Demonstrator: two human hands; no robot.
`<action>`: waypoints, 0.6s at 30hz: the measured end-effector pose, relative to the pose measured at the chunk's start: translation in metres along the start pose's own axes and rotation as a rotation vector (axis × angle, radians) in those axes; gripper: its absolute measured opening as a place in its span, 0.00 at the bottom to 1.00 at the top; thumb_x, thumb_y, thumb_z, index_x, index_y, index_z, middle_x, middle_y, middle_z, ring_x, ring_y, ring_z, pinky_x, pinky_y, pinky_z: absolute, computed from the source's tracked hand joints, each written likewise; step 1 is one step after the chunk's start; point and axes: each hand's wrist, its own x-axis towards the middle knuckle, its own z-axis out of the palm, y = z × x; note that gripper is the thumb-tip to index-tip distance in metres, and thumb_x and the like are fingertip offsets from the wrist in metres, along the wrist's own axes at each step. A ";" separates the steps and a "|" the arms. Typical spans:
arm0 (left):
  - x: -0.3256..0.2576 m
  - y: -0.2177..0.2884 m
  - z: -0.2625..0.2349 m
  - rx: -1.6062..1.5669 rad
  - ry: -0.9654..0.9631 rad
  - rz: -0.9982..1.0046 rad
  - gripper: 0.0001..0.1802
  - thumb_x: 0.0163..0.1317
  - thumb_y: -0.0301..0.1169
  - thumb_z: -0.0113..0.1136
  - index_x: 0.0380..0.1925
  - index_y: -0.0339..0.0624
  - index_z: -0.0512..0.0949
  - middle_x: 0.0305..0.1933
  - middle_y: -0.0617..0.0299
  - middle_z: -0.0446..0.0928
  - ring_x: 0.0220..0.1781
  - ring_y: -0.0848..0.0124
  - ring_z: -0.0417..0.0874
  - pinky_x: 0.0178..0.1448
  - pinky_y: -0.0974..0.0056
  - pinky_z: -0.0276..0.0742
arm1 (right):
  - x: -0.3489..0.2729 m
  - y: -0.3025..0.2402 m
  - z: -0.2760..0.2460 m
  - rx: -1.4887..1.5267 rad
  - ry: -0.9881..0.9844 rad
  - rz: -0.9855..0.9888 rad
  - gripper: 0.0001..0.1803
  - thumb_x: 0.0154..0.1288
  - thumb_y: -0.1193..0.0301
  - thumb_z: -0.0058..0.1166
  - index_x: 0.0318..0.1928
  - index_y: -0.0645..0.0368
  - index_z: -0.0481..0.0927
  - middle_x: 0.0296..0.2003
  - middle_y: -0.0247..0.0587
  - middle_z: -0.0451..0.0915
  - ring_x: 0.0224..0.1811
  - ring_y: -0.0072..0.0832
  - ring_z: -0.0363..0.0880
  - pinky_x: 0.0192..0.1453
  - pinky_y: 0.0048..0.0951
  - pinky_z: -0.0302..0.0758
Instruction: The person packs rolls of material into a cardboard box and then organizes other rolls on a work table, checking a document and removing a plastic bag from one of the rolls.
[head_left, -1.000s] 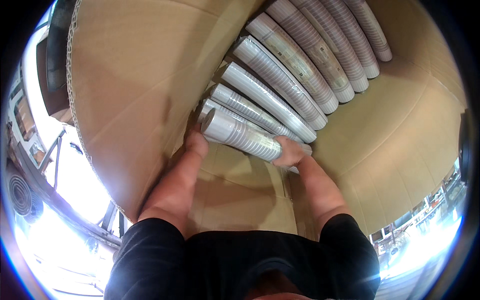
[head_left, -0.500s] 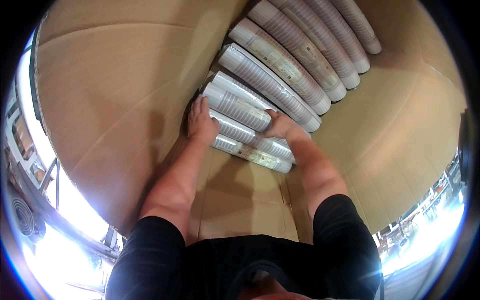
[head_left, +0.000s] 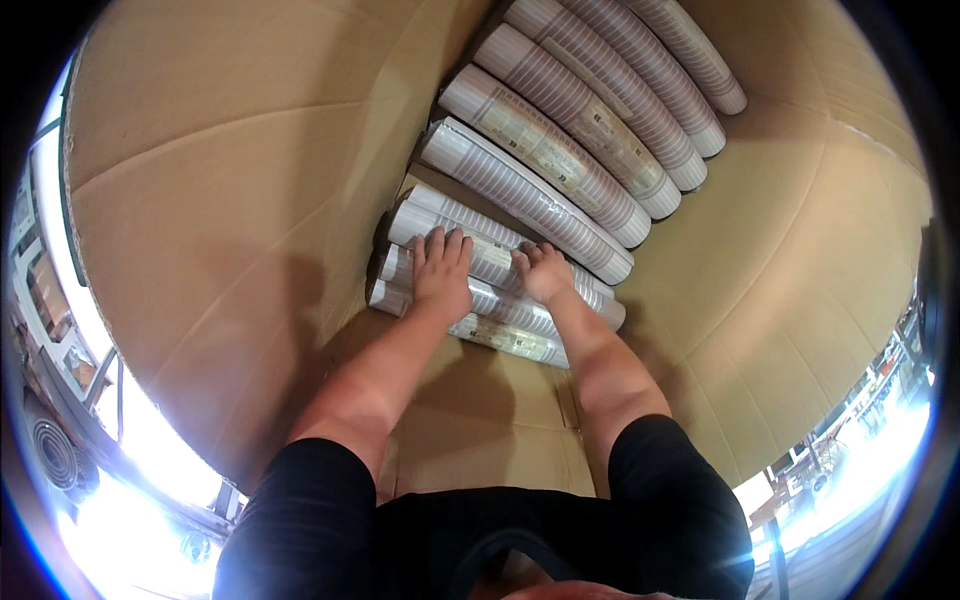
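Observation:
Inside a deep cardboard box, my left hand [head_left: 443, 275] lies with fingers stretched out across a striped, plastic-wrapped roll [head_left: 490, 265]. My right hand [head_left: 546, 272] rests on the same roll further right, fingers loosely bent and thumb apart; neither hand wraps around it. Another wrapped roll [head_left: 436, 203] lies against its far side. On the near side are two more, a middle roll [head_left: 500, 304] and a nearest roll [head_left: 515, 341] with a yellowish label. My forearms cover parts of these rolls.
Beyond a narrow gap, several similar rolls lie slanted side by side, the closest being a wrapped roll [head_left: 520, 195]. Tall cardboard walls rise at the left [head_left: 200, 210] and right [head_left: 760, 300]. Bare box bottom [head_left: 480, 400] shows on my side of the rolls.
My hands have come closer together, from near the roll's ends to its top. The near group of rolls appears shifted toward me and left, with a wider gap behind it. The view has also shifted.

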 end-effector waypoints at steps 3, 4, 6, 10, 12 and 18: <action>-0.014 0.000 0.003 0.009 0.083 0.033 0.35 0.57 0.32 0.56 0.68 0.46 0.64 0.76 0.58 0.56 0.80 0.53 0.47 0.79 0.40 0.39 | -0.007 0.004 0.006 0.103 0.101 -0.029 0.36 0.74 0.42 0.33 0.69 0.54 0.69 0.66 0.52 0.68 0.71 0.47 0.62 0.74 0.44 0.58; -0.013 -0.001 0.007 0.015 0.095 0.042 0.35 0.57 0.32 0.56 0.68 0.46 0.64 0.76 0.58 0.56 0.80 0.53 0.47 0.79 0.40 0.39 | -0.002 0.006 0.004 0.115 0.095 -0.040 0.36 0.74 0.43 0.32 0.69 0.54 0.69 0.67 0.51 0.68 0.71 0.46 0.62 0.75 0.42 0.57; -0.001 0.000 0.009 0.049 0.133 0.061 0.34 0.57 0.32 0.56 0.66 0.46 0.66 0.74 0.57 0.58 0.79 0.52 0.50 0.79 0.40 0.40 | 0.021 0.022 0.013 0.139 0.131 -0.046 0.35 0.74 0.43 0.31 0.68 0.53 0.70 0.68 0.50 0.67 0.72 0.45 0.62 0.75 0.40 0.57; 0.014 0.005 -0.006 0.102 -0.014 0.016 0.33 0.57 0.34 0.57 0.65 0.47 0.66 0.74 0.57 0.58 0.78 0.53 0.51 0.78 0.40 0.42 | 0.034 0.019 0.009 -0.067 0.056 -0.057 0.35 0.74 0.42 0.28 0.70 0.47 0.69 0.71 0.43 0.65 0.74 0.43 0.59 0.77 0.41 0.54; 0.008 0.008 -0.017 0.139 -0.036 0.047 0.33 0.58 0.34 0.56 0.67 0.48 0.65 0.75 0.57 0.56 0.79 0.53 0.50 0.78 0.39 0.42 | 0.017 0.010 -0.010 -0.048 -0.067 0.017 0.36 0.74 0.41 0.27 0.71 0.47 0.67 0.73 0.42 0.62 0.75 0.42 0.57 0.78 0.40 0.52; -0.004 0.001 0.014 0.197 -0.025 0.077 0.36 0.62 0.33 0.50 0.73 0.51 0.57 0.81 0.58 0.45 0.82 0.53 0.40 0.79 0.37 0.35 | 0.011 0.012 -0.007 0.080 -0.046 0.074 0.41 0.71 0.37 0.29 0.75 0.47 0.58 0.74 0.42 0.60 0.78 0.41 0.50 0.79 0.45 0.46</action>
